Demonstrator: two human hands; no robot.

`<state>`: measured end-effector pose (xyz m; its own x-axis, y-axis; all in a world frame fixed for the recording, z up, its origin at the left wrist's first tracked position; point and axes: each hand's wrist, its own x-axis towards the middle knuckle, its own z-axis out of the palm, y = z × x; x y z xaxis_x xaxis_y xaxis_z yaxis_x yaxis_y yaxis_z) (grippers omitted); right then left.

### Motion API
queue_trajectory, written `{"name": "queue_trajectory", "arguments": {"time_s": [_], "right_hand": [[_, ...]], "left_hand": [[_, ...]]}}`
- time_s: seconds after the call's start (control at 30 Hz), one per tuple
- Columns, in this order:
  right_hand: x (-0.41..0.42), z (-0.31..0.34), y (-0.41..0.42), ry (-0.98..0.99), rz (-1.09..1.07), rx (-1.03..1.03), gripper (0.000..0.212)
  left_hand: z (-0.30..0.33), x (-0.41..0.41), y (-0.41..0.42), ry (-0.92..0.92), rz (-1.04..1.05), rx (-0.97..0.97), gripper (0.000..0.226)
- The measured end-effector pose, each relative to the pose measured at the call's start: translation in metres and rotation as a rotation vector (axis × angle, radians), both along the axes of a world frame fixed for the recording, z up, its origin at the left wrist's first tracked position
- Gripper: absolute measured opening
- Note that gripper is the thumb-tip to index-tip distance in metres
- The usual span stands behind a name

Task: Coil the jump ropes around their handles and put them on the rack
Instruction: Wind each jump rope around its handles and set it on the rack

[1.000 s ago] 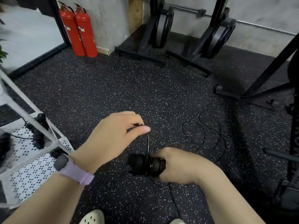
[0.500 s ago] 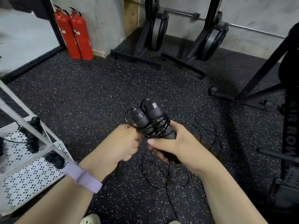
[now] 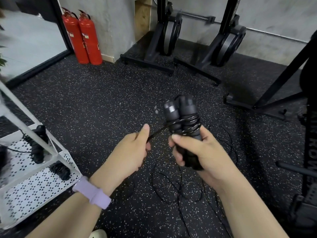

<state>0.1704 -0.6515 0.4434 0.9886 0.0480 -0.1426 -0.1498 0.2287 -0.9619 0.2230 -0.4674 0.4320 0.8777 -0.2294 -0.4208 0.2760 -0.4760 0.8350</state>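
My right hand [image 3: 197,152] grips two black jump rope handles [image 3: 181,117] held side by side and pointing up, with a few turns of thin black rope wound round them. My left hand [image 3: 132,152] pinches the rope [image 3: 157,132] just left of the handles and holds it taut. The loose rest of the rope [image 3: 171,182] lies in loops on the speckled floor below my hands. The white perforated rack [image 3: 39,184] stands at the lower left and carries other coiled black jump ropes [image 3: 37,145].
Two red fire extinguishers [image 3: 82,36] stand by the back wall. Black rowing machines [image 3: 168,36] are stored upright behind, and a black frame [image 3: 283,78] and equipment fill the right edge. A mirror [image 3: 25,36] is at the upper left.
The handles went from lying sideways and low to standing upright, higher in my right hand, with more rope wound on. My left hand has moved down-left, drawing the rope taut.
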Motion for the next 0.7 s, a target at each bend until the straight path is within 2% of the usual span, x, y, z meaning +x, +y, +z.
{"name": "queue_trajectory", "arguments": {"time_s": [0.13,0.2,0.3,0.37,0.43,0.53,0.6,0.7], "right_hand": [[0.004,0.0,-0.009,0.047,-0.28,0.125,0.032],[0.005,-0.002,-0.015,0.064,-0.416,0.046,0.024],[0.005,-0.005,-0.023,0.108,-0.533,-0.11,0.016],[0.005,-0.008,-0.026,0.128,-0.564,-0.161,0.016],[0.005,-0.012,-0.028,0.117,-0.57,-0.262,0.016],[0.006,-0.016,-0.029,0.139,-0.424,-0.59,0.023],[0.005,-0.019,-0.022,0.219,-0.177,-0.774,0.031],[0.002,-0.02,-0.004,0.338,0.24,-0.991,0.043]], "left_hand": [[0.0,-0.002,0.008,-0.192,-0.172,0.307,0.052],[-0.001,-0.001,0.013,-0.261,-0.199,0.401,0.04],[-0.002,0.002,0.019,-0.482,-0.199,0.511,0.036],[0.002,0.004,0.022,-0.663,-0.201,0.521,0.035],[0.008,0.004,0.025,-0.82,-0.238,0.445,0.029],[0.02,-0.003,0.025,-1.008,-0.333,0.339,0.025],[0.023,-0.009,0.022,-1.113,-0.405,0.363,0.024],[0.019,-0.01,0.018,-1.118,-0.453,0.393,0.025]]}}
